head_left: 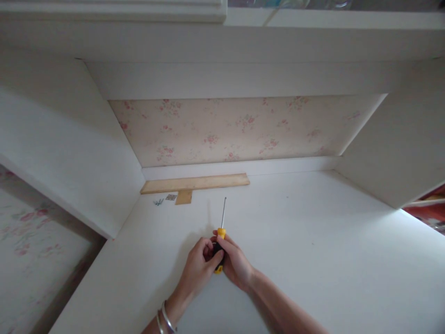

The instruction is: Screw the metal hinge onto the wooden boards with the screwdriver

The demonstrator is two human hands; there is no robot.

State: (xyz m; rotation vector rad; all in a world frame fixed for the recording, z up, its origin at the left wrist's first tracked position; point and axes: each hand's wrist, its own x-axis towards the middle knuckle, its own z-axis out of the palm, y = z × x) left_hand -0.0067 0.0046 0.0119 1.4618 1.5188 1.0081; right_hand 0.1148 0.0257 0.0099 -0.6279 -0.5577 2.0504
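Note:
A screwdriver (219,248) with a yellow and black handle is held over the white desktop, its thin metal shaft pointing away from me. My left hand (200,260) is closed on the left side of the handle, thumb across the black part. Around the handle's right side and upper end, my right hand (236,260) is closed too. Beyond the hands lie a small square wooden piece (184,197), a small patterned metal-looking square (170,197) and a few small greenish pieces like screws (158,202), too small to make out.
A long flat wooden strip (194,183) lies along the back of the desktop (313,232). White side panels stand at left (69,125) and right (396,139). A white shelf (222,44) overhangs in front of floral wallpaper (225,130). Red items (429,213) show at far right.

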